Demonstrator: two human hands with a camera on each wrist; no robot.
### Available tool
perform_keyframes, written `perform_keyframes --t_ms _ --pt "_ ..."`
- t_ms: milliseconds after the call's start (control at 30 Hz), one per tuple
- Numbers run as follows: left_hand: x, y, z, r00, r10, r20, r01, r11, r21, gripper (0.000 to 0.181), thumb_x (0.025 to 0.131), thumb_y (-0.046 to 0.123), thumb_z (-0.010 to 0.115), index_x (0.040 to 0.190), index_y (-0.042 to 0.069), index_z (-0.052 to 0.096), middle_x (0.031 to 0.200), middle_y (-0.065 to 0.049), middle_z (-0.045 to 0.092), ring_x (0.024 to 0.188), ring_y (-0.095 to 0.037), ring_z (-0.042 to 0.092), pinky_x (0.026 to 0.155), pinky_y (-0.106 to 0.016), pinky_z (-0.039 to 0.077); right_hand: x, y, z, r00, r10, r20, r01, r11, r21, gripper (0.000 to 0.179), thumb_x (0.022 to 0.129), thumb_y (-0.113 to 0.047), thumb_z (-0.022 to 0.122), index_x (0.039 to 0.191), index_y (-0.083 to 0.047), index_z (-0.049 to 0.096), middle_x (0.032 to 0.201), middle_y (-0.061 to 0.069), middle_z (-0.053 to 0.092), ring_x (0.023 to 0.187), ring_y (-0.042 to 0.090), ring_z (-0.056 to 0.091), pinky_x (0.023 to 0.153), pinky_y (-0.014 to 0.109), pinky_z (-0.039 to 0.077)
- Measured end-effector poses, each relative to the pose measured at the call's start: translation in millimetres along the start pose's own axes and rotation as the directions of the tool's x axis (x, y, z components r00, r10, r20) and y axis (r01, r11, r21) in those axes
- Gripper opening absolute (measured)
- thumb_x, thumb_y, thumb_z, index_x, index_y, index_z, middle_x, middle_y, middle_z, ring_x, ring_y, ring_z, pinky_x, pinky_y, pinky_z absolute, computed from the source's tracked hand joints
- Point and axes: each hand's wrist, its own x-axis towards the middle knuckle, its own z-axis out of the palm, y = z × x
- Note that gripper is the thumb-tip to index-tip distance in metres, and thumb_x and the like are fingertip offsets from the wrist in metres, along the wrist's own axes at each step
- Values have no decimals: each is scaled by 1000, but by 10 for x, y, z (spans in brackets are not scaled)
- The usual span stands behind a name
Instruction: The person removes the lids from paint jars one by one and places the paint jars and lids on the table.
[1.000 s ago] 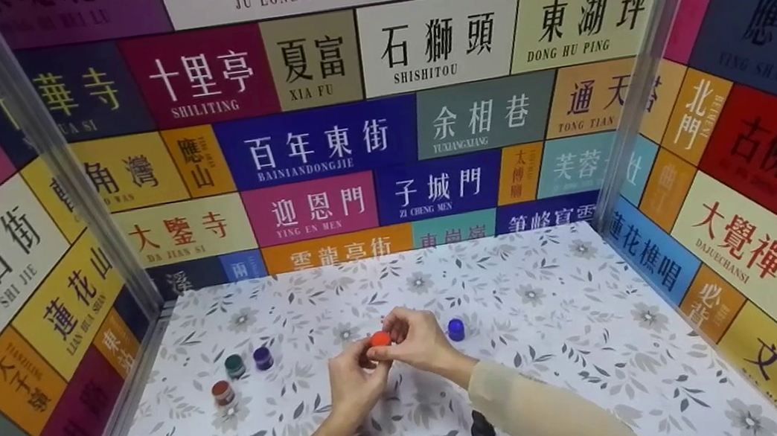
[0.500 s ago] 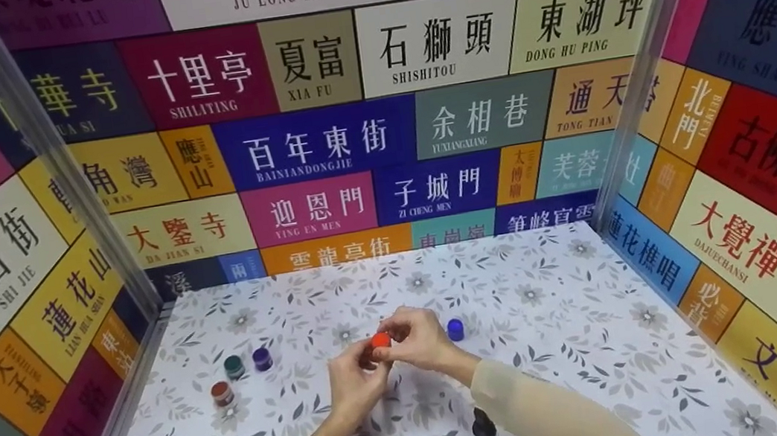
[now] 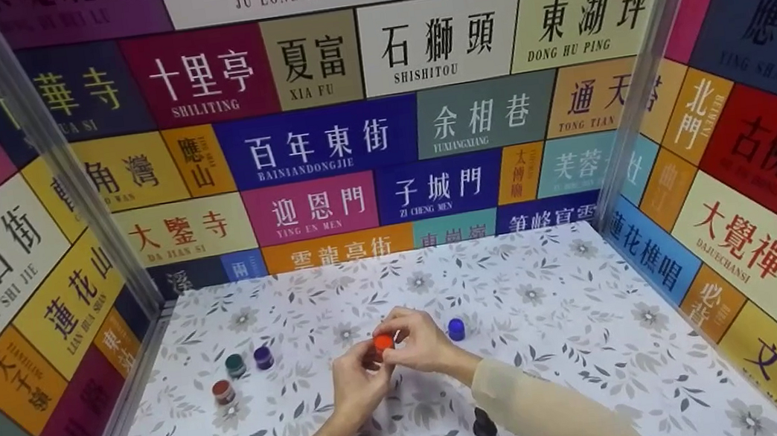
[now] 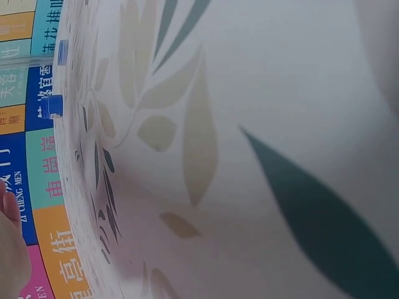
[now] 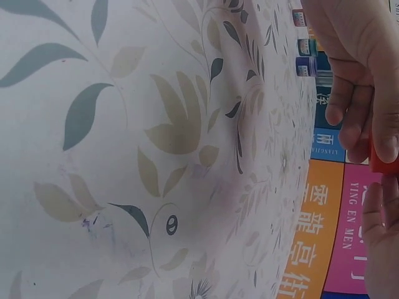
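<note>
A small red jar [image 3: 383, 342] is held up over the middle of the table between the two hands. The left hand [image 3: 361, 381] grips it from the left, thumb along its side. From the right, the right hand [image 3: 417, 340] pinches it with thumb and fingers. Fingers cover most of the jar, leaving its bright red-orange end showing. In the right wrist view the red jar [image 5: 381, 156] appears at the right edge, where both hands' fingertips meet. Only part of the left hand [image 4: 12, 249] enters the left wrist view, with no jar in it.
To the left stand three small jars: brown [image 3: 222, 392], green [image 3: 235, 366] and purple [image 3: 263, 357]. A blue jar [image 3: 456, 329] stands just right of the hands. The flower-patterned table [image 3: 546, 392] has sign-covered walls [image 3: 318, 141] on three sides.
Both hands stay in nearly the same place around the red jar. The right thumb and fingers shift slightly against it. The other jars have not moved.
</note>
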Motion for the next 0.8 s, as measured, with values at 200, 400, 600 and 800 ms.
perform_keyframes --t_ms 200,400,600,800 --pt "3 -15 11 1000 6 -2 -6 1000 -2 23 86 4 86 109 2 84 89 -11 85 74 -16 78 70 -43 70 -6 4 -8 1000 3 -13 -3 1000 7 35 79 -5 81 114 -3 85 103 15 79 93 17 73 80 52 68" --pt "0 -13 17 1000 -13 -6 13 1000 -7 26 87 4 86 113 3 84 93 -11 86 76 -18 80 71 -44 70 -31 20 -22 993 95 -64 -92 995 43 49 81 -21 96 122 0 79 100 17 80 92 34 77 82 48 67" --pt "-11 -20 28 999 20 -32 -19 999 27 24 86 3 86 110 3 84 95 -11 87 74 -15 78 69 -44 70 -68 16 -1 981 165 -101 -162 986 42 47 79 -31 103 110 -5 78 94 18 78 85 38 73 73 21 54" --pt "-6 -2 39 998 34 -46 -32 999 41 26 84 2 86 109 3 85 95 -10 87 74 -13 76 69 -44 69 -78 19 23 977 176 -119 -176 984 16 41 78 -32 105 98 -10 76 86 12 78 78 19 69 71 19 52"
